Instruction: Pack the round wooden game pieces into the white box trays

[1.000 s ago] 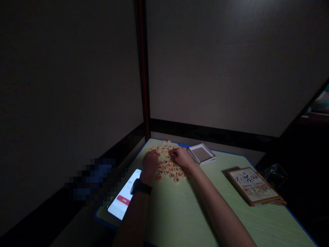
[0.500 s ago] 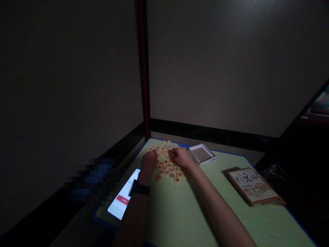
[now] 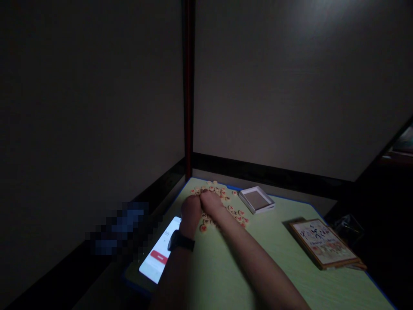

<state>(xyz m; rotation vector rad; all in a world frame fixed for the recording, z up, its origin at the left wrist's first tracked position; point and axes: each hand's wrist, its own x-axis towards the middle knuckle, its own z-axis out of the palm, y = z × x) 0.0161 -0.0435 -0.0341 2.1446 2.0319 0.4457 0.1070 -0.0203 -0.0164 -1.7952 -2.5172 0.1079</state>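
Round Chinese chess pieces (image 3: 238, 214), pale with red or dark characters, lie spread at the far end of the green table (image 3: 213, 262). My left hand (image 3: 191, 210), with a dark watch on its wrist, is curled at the left side of the pieces. Right beside it, over the middle of the spread, is my right hand (image 3: 211, 202), its fingers bent in toward the left hand. The two hands seem to meet. Both sets of fingertips are hidden behind the hands, so what they hold, if anything, does not show.
A lit phone (image 3: 158, 258) lies at the table's left edge. An open white box (image 3: 257, 199) sits at the back, right of the pieces. A Chinese chess box (image 3: 325, 242) with a printed cover lies at the right edge. Walls meet behind the table.
My right hand has moved left, from the right of the pieces up against my left hand. The whole view has shifted slightly, with the table lower and further right.
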